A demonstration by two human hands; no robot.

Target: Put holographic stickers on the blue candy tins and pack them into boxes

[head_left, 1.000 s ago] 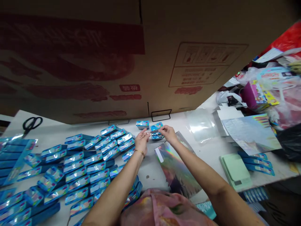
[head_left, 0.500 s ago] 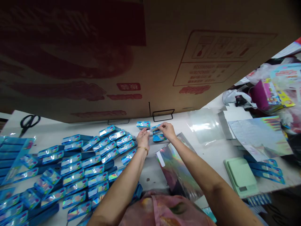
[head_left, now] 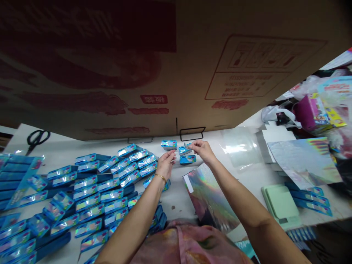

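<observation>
Several small blue boxes stand in a short group before me. My right hand [head_left: 202, 149] pinches a small shiny piece, perhaps clear film, over the middle blue box [head_left: 182, 150]. One more blue box [head_left: 187, 159] stands just nearer to me, and another box [head_left: 168, 144] with a shiny label stands behind and to the left. My left hand [head_left: 165, 163], with a bracelet on its wrist, hovers left of these boxes. Its fingers are loosely stretched, and I see nothing held in them.
A big cardboard carton [head_left: 192, 73] walls off the back. Many blue boxes [head_left: 110, 198] crowd the left, near black scissors [head_left: 37, 139]. Rightward lie a shiny holographic bag [head_left: 209, 198], clear plastic film [head_left: 238, 145], a green scale [head_left: 280, 205] and a silvery sheet [head_left: 305, 157].
My left hand has drawn back and left from the middle box. My right hand has shifted slightly right, lifting the small shiny piece over the box. The view has shifted a little.
</observation>
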